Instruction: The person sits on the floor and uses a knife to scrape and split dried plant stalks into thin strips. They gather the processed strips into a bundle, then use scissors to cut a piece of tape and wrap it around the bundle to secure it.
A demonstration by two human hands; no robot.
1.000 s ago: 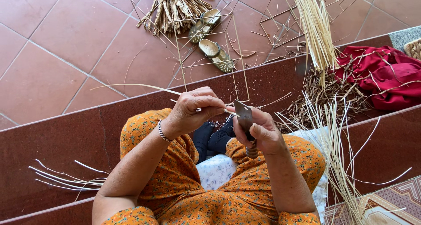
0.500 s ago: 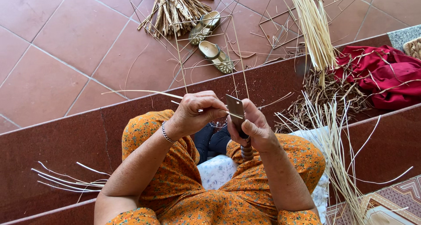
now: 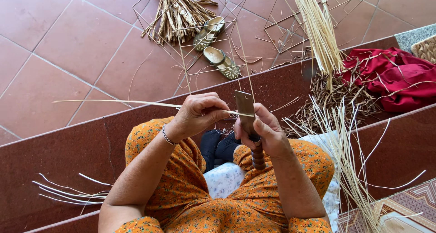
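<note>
I sit on dark red steps in an orange patterned dress. My left hand [image 3: 197, 115] pinches a long pale cane strip [image 3: 113, 102] that runs out to the left. My right hand [image 3: 265, 133] grips a knife [image 3: 245, 108] by its ribbed wooden handle, its flat blade pointing up. The strip meets the blade between my two hands, above my knees.
A pair of sandals [image 3: 215, 42] and a bundle of dried fibres [image 3: 175, 15] lie on the tiled floor ahead. A sheaf of pale cane [image 3: 318, 29] and red cloth [image 3: 399, 78] sit right. Loose strips lie at left [image 3: 68, 192] and right [image 3: 345, 156].
Both hands have shifted slightly and the knife blade now stands more upright. The strip has been drawn further to the left through the fingers.
</note>
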